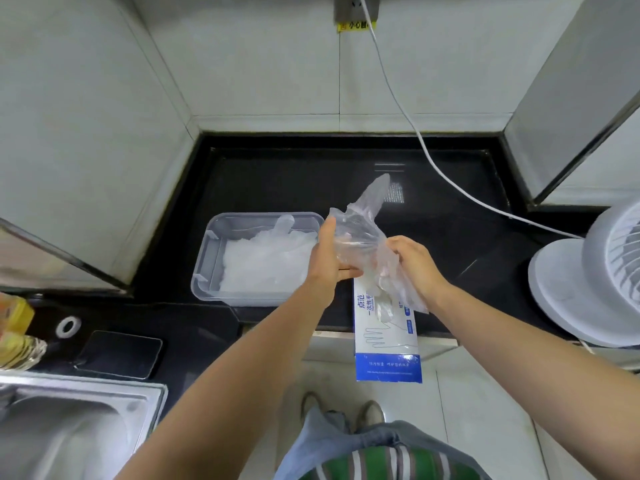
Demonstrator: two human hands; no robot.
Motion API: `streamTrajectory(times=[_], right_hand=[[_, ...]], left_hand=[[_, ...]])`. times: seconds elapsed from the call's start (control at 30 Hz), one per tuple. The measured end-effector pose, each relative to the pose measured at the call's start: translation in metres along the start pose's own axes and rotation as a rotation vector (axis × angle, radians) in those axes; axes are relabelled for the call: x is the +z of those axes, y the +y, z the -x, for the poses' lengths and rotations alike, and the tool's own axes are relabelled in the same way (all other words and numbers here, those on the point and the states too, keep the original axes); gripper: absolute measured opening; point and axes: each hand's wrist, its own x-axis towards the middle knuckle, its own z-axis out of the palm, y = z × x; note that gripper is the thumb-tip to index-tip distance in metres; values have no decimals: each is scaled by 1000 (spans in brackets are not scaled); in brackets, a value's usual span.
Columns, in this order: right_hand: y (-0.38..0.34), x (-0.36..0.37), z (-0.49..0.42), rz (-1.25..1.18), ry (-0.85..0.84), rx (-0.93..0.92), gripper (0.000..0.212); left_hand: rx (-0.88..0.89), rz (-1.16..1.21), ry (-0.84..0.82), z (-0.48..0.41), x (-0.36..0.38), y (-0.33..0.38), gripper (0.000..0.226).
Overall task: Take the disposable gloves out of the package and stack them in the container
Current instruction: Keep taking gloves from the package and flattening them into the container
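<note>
My left hand [325, 258] and right hand [415, 265] both grip one clear glove [363, 230], just right of the container [207, 258]. The package [388, 341] overhangs the near counter [277, 174] edge, seemingly unheld; a tug could drop it.

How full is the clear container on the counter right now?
Partly full: a loose pile of translucent gloves covers most of the container floor; a strip by its left wall is bare.

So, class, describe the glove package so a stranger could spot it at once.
Start at the black countertop and find the clear container of gloves on it. Just right of that, the package overhangs the counter's front edge. It alone is flat, white with a blue band and a printed hand outline.
</note>
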Motion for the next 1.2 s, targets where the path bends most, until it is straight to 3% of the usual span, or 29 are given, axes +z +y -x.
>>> streamTrajectory(times=[0.2,0.3,0.4,0.5,0.57,0.67,0.8,0.87,0.93,1.03,1.1,1.2], right_hand=[[-1,18,3,57,-75,-42,28],[-2,29,6,124,-184,-17,30],[-9,44,0,139,-217,72,53],[-20,58,-6,86,-231,22,67],[-26,68,-5,158,-269,-59,65],[-31,89,-6,335,-325,-129,44],[-34,112,-18,369,-99,-136,39],[-36,113,-27,311,11,-118,25],[-36,109,-36,275,110,-102,29],[-38,114,-40,321,273,-254,45],[-47,126,-35,383,348,-490,43],[-57,149,-27,585,214,-892,27]], left_hand=[[39,-207,-6,-12,-42,13,35],[33,-350,128,-15,-49,17,21],[227,-456,200,-25,-61,20,25],[337,-673,214,-23,-81,24,17],[437,-760,223,-20,-91,24,15],[460,-784,224,-13,-103,24,20],[540,-897,238,-16,-130,27,20],[527,-963,298,-20,-147,29,26],[510,-1063,379,-22,-162,31,30],[431,-1152,442,-25,-178,32,37],[389,-1203,445,-26,-180,34,33],[392,-1240,439,-29,-181,35,32]])
